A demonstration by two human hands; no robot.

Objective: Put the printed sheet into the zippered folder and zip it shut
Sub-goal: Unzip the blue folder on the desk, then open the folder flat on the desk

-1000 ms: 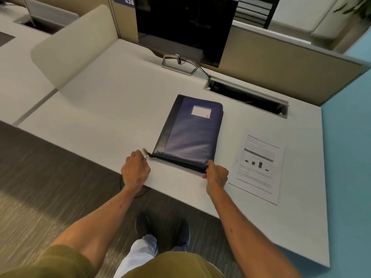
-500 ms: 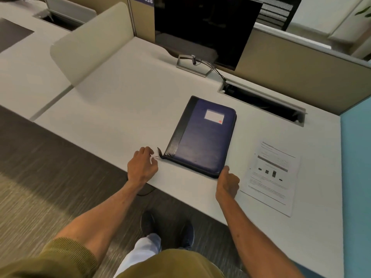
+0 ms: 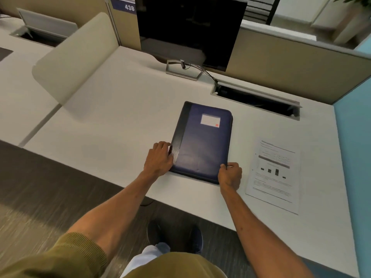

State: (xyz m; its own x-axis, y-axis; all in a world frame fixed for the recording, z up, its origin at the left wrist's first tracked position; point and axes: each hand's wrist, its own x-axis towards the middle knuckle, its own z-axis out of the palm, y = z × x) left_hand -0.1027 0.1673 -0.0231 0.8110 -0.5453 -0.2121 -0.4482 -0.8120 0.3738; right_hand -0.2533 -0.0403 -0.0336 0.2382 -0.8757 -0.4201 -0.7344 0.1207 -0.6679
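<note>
A white worktop [image 3: 124, 109] is carrying a folder [image 3: 202, 141] at centre, a sheet [image 3: 275, 173] lying right, and a monitor [image 3: 188, 31] standing at top.

Both hands [image 3: 159, 158] on closed zippered folder [image 3: 202, 141]

The zippered folder [image 3: 202, 141] lies flat on the bench [image 3: 120, 121], near its front edge. The printed sheet [image 3: 274, 175] lies to its right, close by but apart. Behind the folder stands a monitor [image 3: 190, 29] on its stand, and right of that stand a cable slot [image 3: 257, 101] is sunk into the bench. The left hand [image 3: 159, 158] rests at the folder's near left edge, the right hand [image 3: 230, 175] at its near right corner. A divider [image 3: 74, 61] rises at the bench's left side.
</note>
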